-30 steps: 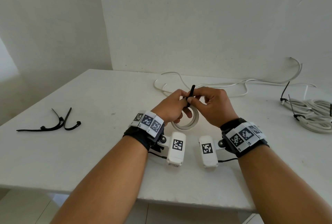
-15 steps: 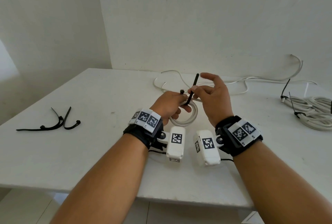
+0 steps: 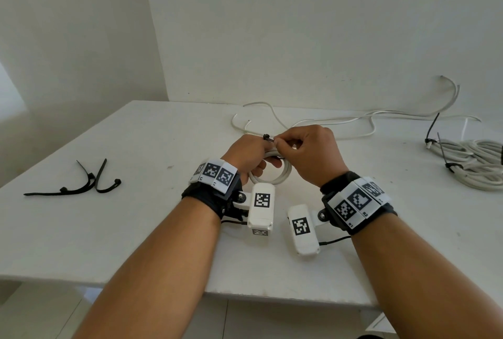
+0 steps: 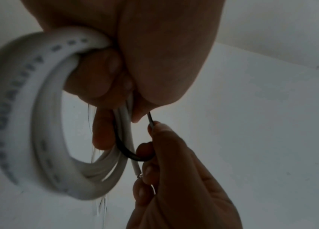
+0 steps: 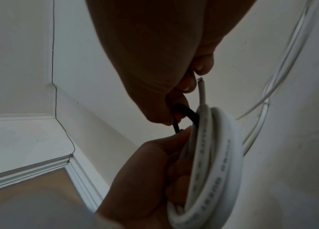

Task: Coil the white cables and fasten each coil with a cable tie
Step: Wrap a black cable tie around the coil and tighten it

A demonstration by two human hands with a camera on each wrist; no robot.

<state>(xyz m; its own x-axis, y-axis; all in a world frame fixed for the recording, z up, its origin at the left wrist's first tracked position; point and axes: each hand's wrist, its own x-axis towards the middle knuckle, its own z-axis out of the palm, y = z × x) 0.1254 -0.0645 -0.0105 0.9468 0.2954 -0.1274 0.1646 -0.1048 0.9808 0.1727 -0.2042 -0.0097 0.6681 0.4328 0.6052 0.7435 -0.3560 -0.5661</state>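
The right hand (image 3: 313,153) has dropped, pinching the cable tie (image 4: 124,148); left hand's (image 3: 246,155) grip clasps the coil (image 4: 43,124).

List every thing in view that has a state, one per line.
white cable coil: wound, gripped by left hand
black cable tie: looped round the coil, not tightened, tail pinched by right hand
spare cable ties: loose on table
loose white cable: uncoiled
tied coils: bundled, ties fastened
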